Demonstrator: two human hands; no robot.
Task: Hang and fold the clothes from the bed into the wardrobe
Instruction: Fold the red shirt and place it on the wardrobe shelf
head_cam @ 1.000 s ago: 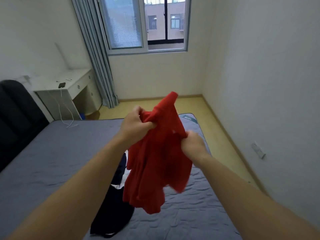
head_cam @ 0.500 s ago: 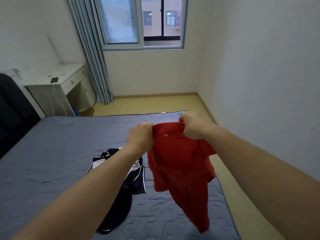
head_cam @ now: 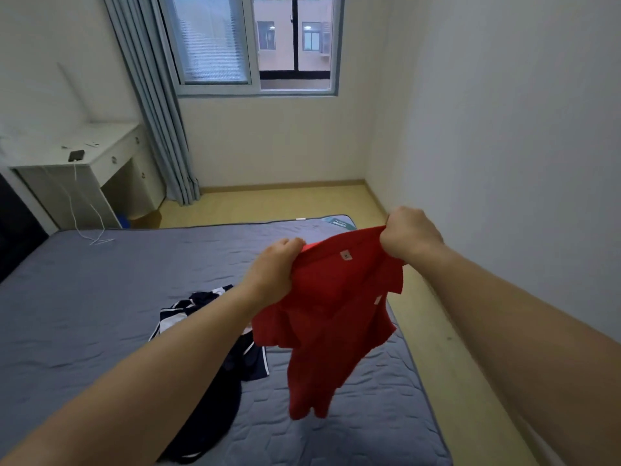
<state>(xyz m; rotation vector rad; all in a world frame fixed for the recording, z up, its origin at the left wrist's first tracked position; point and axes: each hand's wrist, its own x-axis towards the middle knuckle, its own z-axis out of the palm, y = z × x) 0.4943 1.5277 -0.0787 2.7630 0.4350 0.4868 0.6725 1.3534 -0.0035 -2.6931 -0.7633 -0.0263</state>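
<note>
Head view showed the left hand [head_cam: 274,274] and right hand [head_cam: 408,235] each fisted on the top edge of a red shirt [head_cam: 332,317], which hung in the air over the right edge of the bed [head_cam: 84,297], beside dark clothes [head_cam: 218,415] lying on it.

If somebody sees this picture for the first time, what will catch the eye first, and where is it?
The red shirt stands out most, held up over the bed, its top edge gripped by the left hand and the right hand. Below and left of it, dark clothes lie on the bed.
</note>
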